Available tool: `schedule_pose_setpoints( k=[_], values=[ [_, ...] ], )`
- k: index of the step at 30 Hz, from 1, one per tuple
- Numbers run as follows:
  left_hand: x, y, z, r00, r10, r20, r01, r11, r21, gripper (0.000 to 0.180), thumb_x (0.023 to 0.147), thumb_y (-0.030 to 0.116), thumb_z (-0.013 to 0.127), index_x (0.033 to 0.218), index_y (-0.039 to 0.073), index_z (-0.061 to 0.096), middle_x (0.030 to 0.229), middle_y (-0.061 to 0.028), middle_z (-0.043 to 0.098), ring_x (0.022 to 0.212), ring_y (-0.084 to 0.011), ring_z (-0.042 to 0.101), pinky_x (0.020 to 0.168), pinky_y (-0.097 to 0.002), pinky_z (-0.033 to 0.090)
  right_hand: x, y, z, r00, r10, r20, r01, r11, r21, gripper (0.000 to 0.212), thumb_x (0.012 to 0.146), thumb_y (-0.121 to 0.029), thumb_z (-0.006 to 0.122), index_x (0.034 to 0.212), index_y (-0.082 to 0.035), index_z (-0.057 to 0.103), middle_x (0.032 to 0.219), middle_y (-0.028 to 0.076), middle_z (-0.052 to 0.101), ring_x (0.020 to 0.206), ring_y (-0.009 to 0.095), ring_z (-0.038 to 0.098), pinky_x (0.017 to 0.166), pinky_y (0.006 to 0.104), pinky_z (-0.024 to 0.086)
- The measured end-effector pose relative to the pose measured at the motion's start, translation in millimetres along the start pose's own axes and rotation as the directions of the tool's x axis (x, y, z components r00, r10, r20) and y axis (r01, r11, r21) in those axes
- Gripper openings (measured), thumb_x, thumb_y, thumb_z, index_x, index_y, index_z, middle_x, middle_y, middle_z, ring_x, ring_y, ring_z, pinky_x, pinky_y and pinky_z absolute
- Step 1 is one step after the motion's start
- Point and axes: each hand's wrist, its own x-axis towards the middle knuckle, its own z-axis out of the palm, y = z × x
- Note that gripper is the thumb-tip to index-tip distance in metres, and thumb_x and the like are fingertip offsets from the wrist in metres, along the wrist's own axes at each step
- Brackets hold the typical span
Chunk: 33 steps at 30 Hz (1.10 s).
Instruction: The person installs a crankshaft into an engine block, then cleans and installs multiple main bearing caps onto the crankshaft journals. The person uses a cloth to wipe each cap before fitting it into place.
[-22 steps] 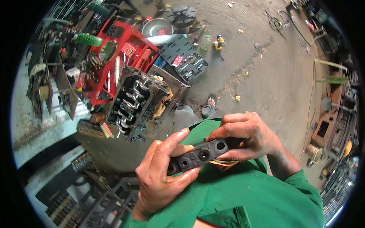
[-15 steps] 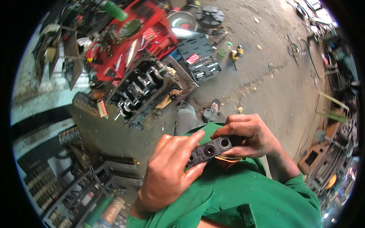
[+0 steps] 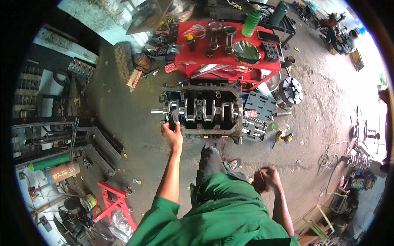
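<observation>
My left hand (image 3: 172, 136) reaches out and grips a dark metal bearing cap (image 3: 174, 116) between thumb and fingers. It holds the cap over the left end of an engine block (image 3: 205, 131), above the shiny crankshaft (image 3: 208, 111) lying in it. Whether the cap touches the crankshaft or block cannot be made out. Another dark cap (image 3: 199, 110) sits across the middle of the crankshaft. Down by my right side, my right hand (image 3: 269, 178) is closed around a reddish-brown piece (image 3: 258, 183), its kind unclear.
Behind the block, a red tool cart (image 3: 193, 55) carries connecting rods (image 3: 229, 40), a green bottle (image 3: 251, 20) and a metal dish (image 3: 247, 52). An open socket set (image 3: 259, 105) lies right of the block. A red stand (image 3: 113, 203) and metal frames (image 3: 98, 143) are at left.
Both hands were together at my body on the bearing cap. Now my left hand has carried it out over the engine block, and my right hand has dropped aside. The view has turned toward the block.
</observation>
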Motion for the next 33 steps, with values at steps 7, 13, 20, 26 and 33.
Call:
schedule_pose_setpoints(
  k=[7,13,20,26,33],
  values=[
    [73,-41,75,0.997,0.0,0.079,-0.012,0.989,0.145,0.042,0.08,0.026,0.079,0.105,0.002,0.056,0.1,-0.0181,0.064,0.096,-0.0371,0.062,0.083,-0.0471,0.049,-13,130,17,0.915,0.403,0.007,-0.403,0.915,-0.011,0.048,0.083,-0.046,0.073,0.109,-0.006,0.075,0.092,0.018,0.075,0.089,0.026,0.073,0.079,0.0366,0.056],
    [82,-52,113,0.993,0.026,0.112,-0.06,0.947,0.316,0.042,0.076,0.028,0.08,0.102,0.005,0.057,0.098,-0.0158,0.066,0.093,-0.0358,0.064,0.079,-0.0468,0.05,-24,103,35,0.892,0.451,-0.023,-0.448,0.89,0.083,0.042,0.086,-0.038,0.074,0.108,-0.003,0.075,0.094,0.017,0.075,0.089,0.021,0.072,0.078,0.0337,0.055],
    [82,-59,121,0.992,-0.026,0.121,-0.008,0.961,0.275,0.05,0.07,0.027,0.085,0.107,0.01,0.055,0.111,-0.0157,0.059,0.109,-0.0359,0.057,0.086,-0.0473,0.049,-11,12,44,0.938,0.346,0.001,-0.335,0.907,0.255,0.034,0.09,-0.03,0.072,0.108,-0.002,0.074,0.094,0.015,0.075,0.086,0.018,0.07,0.074,0.0316,0.055],
    [67,-75,115,0.971,0.059,0.232,-0.124,0.952,0.279,0.043,0.071,0.019,0.086,0.104,0.007,0.061,0.1,-0.014,0.061,0.104,-0.0352,0.056,0.086,-0.0475,0.047,-10,4,46,0.886,0.462,-0.027,-0.44,0.86,0.259,0.037,0.09,-0.033,0.072,0.111,-0.001,0.072,0.09,0.015,0.075,0.081,0.019,0.07,0.071,0.0317,0.055],
    [65,-50,112,0.974,0.003,0.228,-0.036,0.989,0.14,0.04,0.077,0.017,0.081,0.108,0.006,0.061,0.095,-0.011,0.061,0.092,-0.0314,0.059,0.08,-0.044,0.048,-15,-29,36,0.832,0.541,0.121,-0.554,0.803,0.221,0.038,0.091,-0.036,0.071,0.1,0.001,0.071,0.075,0.01,0.067,0.07,0.013,0.063,0.063,0.0299,0.052]
  ],
)
